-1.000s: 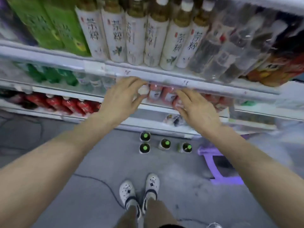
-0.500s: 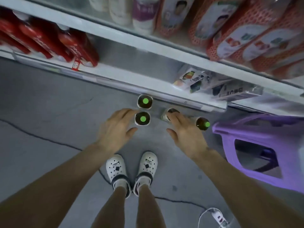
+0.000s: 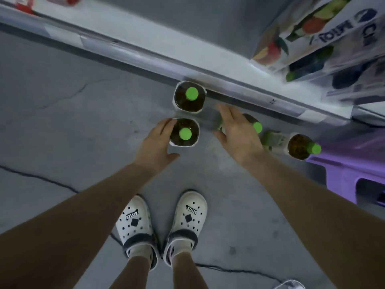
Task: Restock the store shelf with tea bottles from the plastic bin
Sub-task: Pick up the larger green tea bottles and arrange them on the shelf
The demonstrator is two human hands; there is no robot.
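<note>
The left hand (image 3: pixel 158 146) lies open against the near bottle (image 3: pixel 184 132); the right hand (image 3: pixel 235 132) spreads open over another bottle (image 3: pixel 255 125). Four green-capped bottles stand on cracked grey floor (image 3: pixel 73 122) beside the bottom shelf (image 3: pixel 145 51) and a purple stool (image 3: pixel 354 170).

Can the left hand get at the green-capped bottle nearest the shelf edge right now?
Probably yes. The left hand is open beside the near bottle; the far bottle stands upright just beyond it on bare floor, nothing covering its cap. The right hand is off to the side, over a third bottle.

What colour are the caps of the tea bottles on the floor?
Bright green caps, seen in the head view.
</note>
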